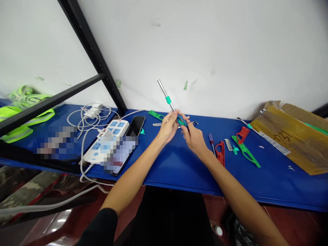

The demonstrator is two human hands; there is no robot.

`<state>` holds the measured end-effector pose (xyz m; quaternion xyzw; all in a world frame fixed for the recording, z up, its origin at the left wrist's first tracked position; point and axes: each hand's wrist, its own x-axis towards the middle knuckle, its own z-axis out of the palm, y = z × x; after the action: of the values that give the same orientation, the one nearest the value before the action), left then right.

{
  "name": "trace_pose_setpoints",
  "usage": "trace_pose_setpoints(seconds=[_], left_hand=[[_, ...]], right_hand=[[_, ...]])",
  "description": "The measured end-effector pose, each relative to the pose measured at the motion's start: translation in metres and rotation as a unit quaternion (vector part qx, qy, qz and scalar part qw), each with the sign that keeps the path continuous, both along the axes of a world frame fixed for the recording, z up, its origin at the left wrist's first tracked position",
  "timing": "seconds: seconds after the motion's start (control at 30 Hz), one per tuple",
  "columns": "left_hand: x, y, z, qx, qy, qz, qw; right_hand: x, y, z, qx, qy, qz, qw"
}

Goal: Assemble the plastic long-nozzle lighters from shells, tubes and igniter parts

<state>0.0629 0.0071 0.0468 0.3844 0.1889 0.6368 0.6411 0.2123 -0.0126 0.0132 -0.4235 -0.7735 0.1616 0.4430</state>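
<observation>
Both my hands hold a long-tube lighter [164,91] above the blue table, its metal tube pointing up and to the left. A green collar [168,99] sits on the tube, and the teal handle [181,121] shows between my fingers. My left hand [167,127] is closed around the base of the tube. Around the handle's lower end, my right hand [192,135] is closed too. Behind my hands lie a green plastic handle piece [155,115] and a thin metal-and-clear part [156,124], partly hidden by the left hand.
On the right lie a screwdriver [211,140], red handle pieces [220,153], a clear part [228,145], a green handle piece [247,152] and a taped cardboard box [289,136]. A power strip [122,126] and phone [135,126] lie left, by a black rack post [94,51].
</observation>
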Motion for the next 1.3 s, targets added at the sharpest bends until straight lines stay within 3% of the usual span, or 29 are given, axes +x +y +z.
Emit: trace_pose_setpoints(seconds=[0.1, 0.2, 0.33, 0.43, 0.6, 0.73, 0.8, 0.87, 0.93, 1.0, 1.03, 1.1, 1.23, 1.3], left_hand=[[-0.012, -0.001, 0.011, -0.027, -0.039, 0.032, 0.998], [-0.020, 0.000, 0.015, -0.043, -0.088, 0.052, 0.994], [-0.018, 0.000, 0.011, -0.099, -0.083, 0.010, 0.992], [-0.011, 0.000, 0.006, -0.125, -0.062, 0.003, 0.990], [-0.005, -0.004, 0.005, -0.080, -0.058, 0.029, 0.995], [-0.008, -0.009, 0.014, -0.065, -0.033, 0.026, 0.997], [-0.011, -0.012, 0.019, -0.065, -0.020, 0.014, 0.998], [-0.014, -0.013, 0.020, -0.062, -0.018, -0.006, 0.998], [-0.016, -0.013, 0.018, -0.063, -0.012, -0.035, 0.997], [-0.017, -0.010, 0.014, -0.060, 0.006, -0.056, 0.997], [-0.017, -0.009, 0.013, -0.056, 0.015, -0.053, 0.997], [-0.017, -0.005, 0.010, -0.043, 0.021, -0.020, 0.999], [-0.015, -0.001, 0.009, 0.000, 0.019, 0.038, 0.999], [-0.013, -0.003, 0.009, 0.031, 0.020, 0.041, 0.998]], right_hand=[[-0.004, -0.006, 0.008, -0.103, 0.049, 0.091, 0.989], [-0.007, -0.009, 0.006, -0.171, 0.028, 0.146, 0.974], [-0.013, -0.010, -0.005, -0.122, -0.043, 0.100, 0.987], [-0.019, -0.012, -0.010, -0.126, -0.112, 0.071, 0.983], [-0.027, -0.017, -0.011, -0.087, -0.214, 0.020, 0.973], [-0.030, -0.019, -0.011, -0.073, -0.158, 0.016, 0.985], [-0.030, -0.018, -0.012, -0.122, -0.057, 0.083, 0.987], [-0.030, -0.018, -0.015, -0.215, 0.075, 0.192, 0.955], [-0.029, -0.016, -0.018, -0.309, 0.184, 0.275, 0.892], [-0.029, -0.012, -0.022, -0.370, 0.228, 0.317, 0.843], [-0.028, -0.010, -0.023, -0.384, 0.228, 0.326, 0.833], [-0.026, -0.005, -0.024, -0.373, 0.218, 0.319, 0.844], [-0.019, 0.001, -0.017, -0.282, 0.209, 0.232, 0.907], [-0.017, -0.002, -0.012, -0.289, 0.188, 0.237, 0.908]])
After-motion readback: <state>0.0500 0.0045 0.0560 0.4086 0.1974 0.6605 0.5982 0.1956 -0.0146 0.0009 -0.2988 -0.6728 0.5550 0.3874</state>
